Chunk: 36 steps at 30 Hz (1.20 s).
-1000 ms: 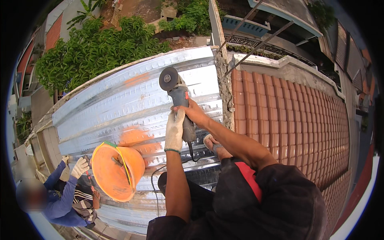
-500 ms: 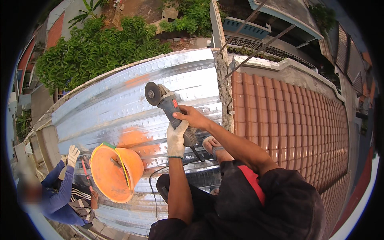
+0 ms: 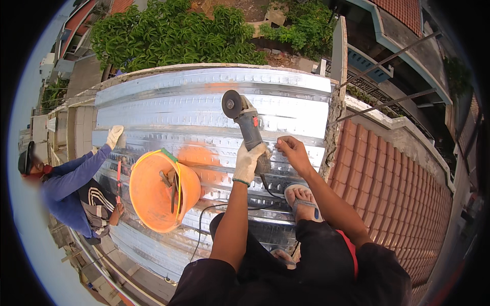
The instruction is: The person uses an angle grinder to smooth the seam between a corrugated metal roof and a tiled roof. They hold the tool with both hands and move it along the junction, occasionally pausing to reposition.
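Observation:
My gloved left hand [image 3: 249,162] grips the body of a grey angle grinder [image 3: 250,130], whose dark disc [image 3: 232,103] points up and away over the ridged metal sheeting [image 3: 278,107]. My bare right hand [image 3: 292,152] is just right of the grinder, apart from it, with fingers curled into a loose pinch; whether anything small is in them I cannot make out. The grinder's black cord [image 3: 214,206] runs down across the sheeting. Left of my hands an orange bucket [image 3: 153,196] with a yellow handle holds some tools. My sandalled foot [image 3: 302,203] stands below my right hand.
A co-worker [image 3: 71,194] in blue sleeves and gloves reaches onto the sheet at left, beside a red long tool [image 3: 118,178]. At right lie a broken concrete edge [image 3: 332,148], a tiled roof [image 3: 388,183] and slanting metal bars [image 3: 393,53]. Trees [image 3: 173,38] are beyond the far edge.
My right hand has let go of the grinder and moved right. The view has shifted, with the grinder more upright again. The co-worker's gloved hand has moved up the sheet.

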Motion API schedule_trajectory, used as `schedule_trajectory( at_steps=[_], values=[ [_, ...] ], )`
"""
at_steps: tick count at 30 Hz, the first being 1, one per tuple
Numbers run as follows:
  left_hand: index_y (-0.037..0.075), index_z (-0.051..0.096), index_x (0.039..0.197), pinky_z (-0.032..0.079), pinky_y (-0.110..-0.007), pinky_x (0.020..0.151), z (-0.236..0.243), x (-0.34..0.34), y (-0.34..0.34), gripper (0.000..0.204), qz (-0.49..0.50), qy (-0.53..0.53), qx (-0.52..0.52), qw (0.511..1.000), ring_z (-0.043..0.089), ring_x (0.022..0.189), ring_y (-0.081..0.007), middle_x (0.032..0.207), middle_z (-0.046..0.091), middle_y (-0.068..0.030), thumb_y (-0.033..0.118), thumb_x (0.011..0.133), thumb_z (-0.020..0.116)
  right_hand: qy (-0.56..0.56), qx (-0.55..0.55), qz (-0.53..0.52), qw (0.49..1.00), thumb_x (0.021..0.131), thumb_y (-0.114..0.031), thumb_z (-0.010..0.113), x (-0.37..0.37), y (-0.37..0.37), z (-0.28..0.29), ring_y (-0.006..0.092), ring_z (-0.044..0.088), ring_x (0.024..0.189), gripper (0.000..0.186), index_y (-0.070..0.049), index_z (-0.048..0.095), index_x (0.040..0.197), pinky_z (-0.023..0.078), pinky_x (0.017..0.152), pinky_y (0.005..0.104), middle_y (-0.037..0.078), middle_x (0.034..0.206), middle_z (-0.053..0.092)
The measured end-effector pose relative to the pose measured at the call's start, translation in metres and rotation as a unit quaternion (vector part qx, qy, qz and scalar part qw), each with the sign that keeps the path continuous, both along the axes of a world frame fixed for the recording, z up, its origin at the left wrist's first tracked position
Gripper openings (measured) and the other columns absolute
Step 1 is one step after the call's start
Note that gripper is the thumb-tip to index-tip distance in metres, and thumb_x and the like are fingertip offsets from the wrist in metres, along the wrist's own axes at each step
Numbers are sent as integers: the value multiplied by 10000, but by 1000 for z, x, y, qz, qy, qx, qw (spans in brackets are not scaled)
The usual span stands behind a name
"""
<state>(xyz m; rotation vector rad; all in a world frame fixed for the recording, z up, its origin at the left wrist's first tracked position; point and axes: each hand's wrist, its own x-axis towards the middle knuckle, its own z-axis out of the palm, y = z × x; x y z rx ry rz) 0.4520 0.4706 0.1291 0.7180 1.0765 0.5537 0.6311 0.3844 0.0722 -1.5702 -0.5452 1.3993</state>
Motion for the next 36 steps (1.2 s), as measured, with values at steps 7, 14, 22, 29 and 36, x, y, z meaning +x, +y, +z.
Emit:
schedule_trajectory(
  at_steps=[7,14,22,29,36],
  values=[
    [7,638,1220,614,-358,758,0,-7,11,361,-10,-10,-24,1000,744,828,-199,969,746,-101,227,982,796,-7,10,-7,1000,1071,-385,737,0,0,-1,180,685,1058,486,33,716,1317,536,942,344,118,1167,769],
    [9,629,1225,577,-329,752,2,-5,0,409,25,12,5,1000,714,826,-169,993,733,-69,208,937,840,-21,31,57,998,1103,-386,693,-11,2,-2,204,638,1181,518,61,675,1364,483,1062,354,137,1264,729],
    [19,641,1393,553,-309,890,36,-15,-58,500,-41,-81,-28,995,677,1017,-135,1157,716,-46,246,967,771,192,-31,19,981,1164,-508,521,-20,0,30,246,597,1350,654,5,555,1567,436,1190,409,116,1499,628],
    [9,632,1281,595,-307,759,44,-8,-96,378,-14,-96,-120,988,716,862,-148,1027,710,-63,192,972,748,203,27,28,978,1164,-469,546,-20,-19,56,169,610,1199,604,34,597,1496,456,1099,320,96,1309,691],
    [-9,643,1281,611,-329,774,63,3,-102,377,-54,-64,-108,991,736,897,-166,1066,725,-75,185,973,743,171,6,9,985,1138,-552,563,-21,-23,82,171,628,1137,705,64,599,1478,495,1024,316,103,1268,689]
  ],
)
